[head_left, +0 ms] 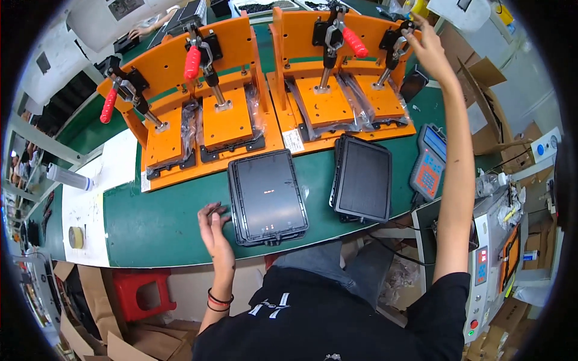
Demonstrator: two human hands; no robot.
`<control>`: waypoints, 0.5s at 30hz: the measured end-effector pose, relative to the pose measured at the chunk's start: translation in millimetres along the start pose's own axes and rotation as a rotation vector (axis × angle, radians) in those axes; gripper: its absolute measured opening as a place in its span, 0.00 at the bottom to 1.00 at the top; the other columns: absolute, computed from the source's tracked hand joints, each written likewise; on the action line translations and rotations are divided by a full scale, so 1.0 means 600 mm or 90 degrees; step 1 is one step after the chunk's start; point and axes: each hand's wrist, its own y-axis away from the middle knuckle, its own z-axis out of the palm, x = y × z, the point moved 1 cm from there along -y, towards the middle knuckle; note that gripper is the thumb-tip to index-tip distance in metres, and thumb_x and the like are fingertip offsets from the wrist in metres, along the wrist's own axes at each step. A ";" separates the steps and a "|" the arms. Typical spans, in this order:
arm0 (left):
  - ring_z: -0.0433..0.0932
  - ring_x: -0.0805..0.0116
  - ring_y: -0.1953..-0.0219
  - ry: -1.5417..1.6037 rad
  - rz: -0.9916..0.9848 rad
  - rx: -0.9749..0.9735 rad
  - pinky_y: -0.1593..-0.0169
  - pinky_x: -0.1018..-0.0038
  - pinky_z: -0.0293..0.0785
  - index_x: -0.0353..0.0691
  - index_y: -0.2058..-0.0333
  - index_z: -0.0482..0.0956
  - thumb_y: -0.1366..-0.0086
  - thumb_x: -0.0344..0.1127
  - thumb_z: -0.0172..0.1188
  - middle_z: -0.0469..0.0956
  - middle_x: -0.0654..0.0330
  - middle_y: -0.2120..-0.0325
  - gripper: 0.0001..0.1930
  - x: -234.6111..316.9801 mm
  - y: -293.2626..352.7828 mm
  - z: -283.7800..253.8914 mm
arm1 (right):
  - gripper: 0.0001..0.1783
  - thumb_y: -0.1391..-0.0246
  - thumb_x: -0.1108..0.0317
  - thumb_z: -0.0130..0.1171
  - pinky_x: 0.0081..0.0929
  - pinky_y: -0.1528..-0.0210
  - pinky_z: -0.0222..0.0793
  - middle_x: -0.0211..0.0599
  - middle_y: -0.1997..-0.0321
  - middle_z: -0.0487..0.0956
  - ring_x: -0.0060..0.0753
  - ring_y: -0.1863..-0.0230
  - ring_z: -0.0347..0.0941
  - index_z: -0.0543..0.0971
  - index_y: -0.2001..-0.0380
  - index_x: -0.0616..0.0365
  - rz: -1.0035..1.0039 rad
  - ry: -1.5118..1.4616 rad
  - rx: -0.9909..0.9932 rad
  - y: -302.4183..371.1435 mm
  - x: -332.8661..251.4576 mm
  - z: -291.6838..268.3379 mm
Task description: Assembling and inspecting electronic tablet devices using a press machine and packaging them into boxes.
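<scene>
We've got our left hand (214,231) resting flat at the lower left corner of a black rectangular panel (267,196) lying on the green surface (162,222), middle of the frame. The fingers (211,210) are spread wide and just touch the panel's edge, holding nothing. Our right hand (428,51) is stretched up to the upper right of the frame, fingers curled around the toggle clamp handle (402,43) on the right orange fixture (343,90); we can't quite tell how tight that grip is.

For doing this bit well, we reckon the trick is to keep the left palm steadying the panel so it doesn't skate around, and to work the clamp lever with a smooth pull rather than a yank, since the arm is at full reach and the bagged parts under the press plates look easy to nudge.

The panel itself is matte black, flat, with a ribbed rim around it and little tabs along its near edge. A second stack of similar black panels (363,178) sits just to its right, tilted a bit. The left orange fixture (198,114) fills the upper left with red-handled clamps (192,62)
</scene>
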 end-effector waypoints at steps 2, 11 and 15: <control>0.66 0.66 0.53 0.046 0.024 -0.017 0.51 0.72 0.64 0.33 0.54 0.63 0.35 0.39 0.40 0.65 0.55 0.55 0.16 0.009 0.004 0.019 | 0.27 0.46 0.54 0.46 0.37 0.45 0.54 0.48 0.46 0.64 0.47 0.46 0.62 0.58 0.44 0.50 0.030 -0.194 0.027 0.008 0.010 0.014; 0.60 0.60 0.45 -0.021 0.104 -0.101 0.42 0.68 0.51 0.31 0.48 0.61 0.34 0.39 0.36 0.63 0.51 0.49 0.21 0.031 0.016 0.006 | 0.34 0.50 0.52 0.51 0.57 0.43 0.37 0.44 0.50 0.60 0.44 0.43 0.51 0.53 0.43 0.50 0.052 0.061 0.163 0.076 -0.172 -0.064; 0.55 0.60 0.42 -0.099 0.112 -0.144 0.40 0.70 0.47 0.30 0.46 0.58 0.34 0.40 0.35 0.60 0.49 0.46 0.23 0.049 0.013 0.006 | 0.23 0.45 0.59 0.46 0.31 0.42 0.50 0.47 0.50 0.64 0.41 0.45 0.58 0.61 0.51 0.64 0.221 -0.611 -0.023 0.212 -0.369 -0.088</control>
